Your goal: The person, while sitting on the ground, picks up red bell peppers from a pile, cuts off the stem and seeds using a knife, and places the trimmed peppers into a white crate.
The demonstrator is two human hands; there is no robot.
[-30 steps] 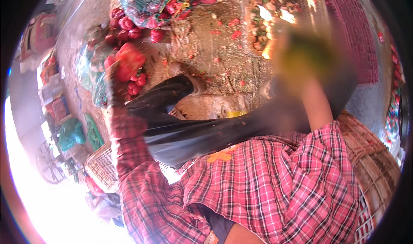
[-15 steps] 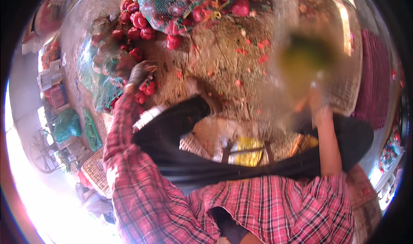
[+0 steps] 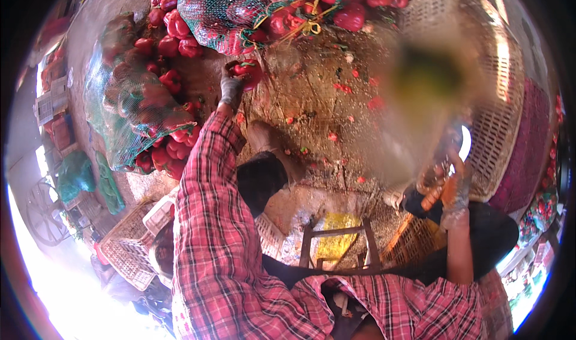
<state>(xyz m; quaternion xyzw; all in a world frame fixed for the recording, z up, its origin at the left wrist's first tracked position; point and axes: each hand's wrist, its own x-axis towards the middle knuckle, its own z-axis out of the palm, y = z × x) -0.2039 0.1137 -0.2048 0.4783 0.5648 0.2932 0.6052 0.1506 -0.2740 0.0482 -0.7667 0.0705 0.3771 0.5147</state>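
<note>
My left hand (image 3: 231, 88), with a greyish glove or coating, is closed around a red bell pepper (image 3: 249, 74) just below a filled net sack. On the right, the fingers of my right hand (image 3: 458, 190) are wrapped around an orange-handled tool (image 3: 448, 191). A bright curved edge (image 3: 465, 143) shines just above that hand; the tool's exact kind is unclear. Loose red peppers (image 3: 176, 25) lie to the left of my left hand. A green net sack of peppers (image 3: 129, 103) lies beside them, more peppers spilling out at its lower end.
A large net sack of peppers (image 3: 234, 10) tied with yellow string lies at the far side. A pale plastic crate (image 3: 495, 124) stands at right, another crate (image 3: 129, 244) at lower left. Red scraps litter the floor. A blurred yellow-green patch hides part of the right side.
My left hand has moved right and away from the pepper pile beside the left sack, and now holds a red pepper. My right hand has come lower and slightly right. The view has shifted.
</note>
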